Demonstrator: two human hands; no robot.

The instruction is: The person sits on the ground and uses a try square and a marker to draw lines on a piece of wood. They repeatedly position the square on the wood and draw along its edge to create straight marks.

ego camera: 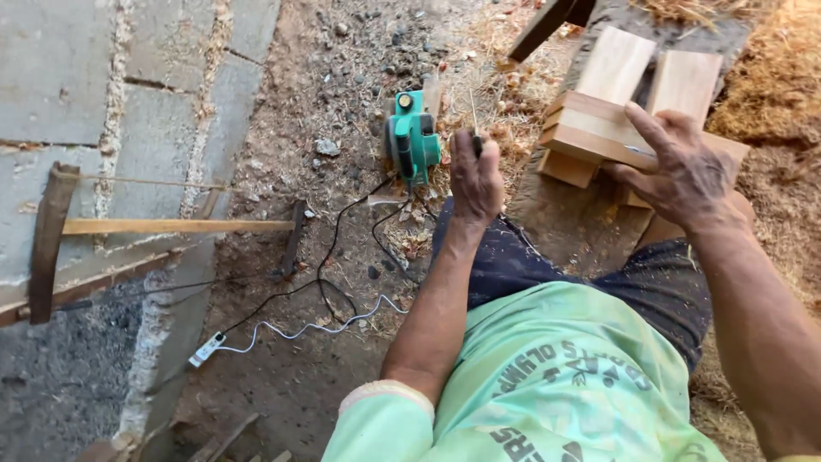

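My left hand (475, 176) is closed around a thin metal tool (473, 115), its slim shaft pointing up out of the fist. My right hand (677, 168) rests with spread fingers on a pale wooden block (590, 130) that lies across two upright planks (617, 62) on a worn bench (560, 214). A thin pencil-like line shows under the right fingers. My green shirt and dark shorts fill the lower middle.
A green electric planer (412, 137) sits on the dirt, its black cord joined to a white extension lead (291, 329). A wooden frame saw (162, 227) leans on the block wall at left. Sawdust and shavings (770, 68) pile at right.
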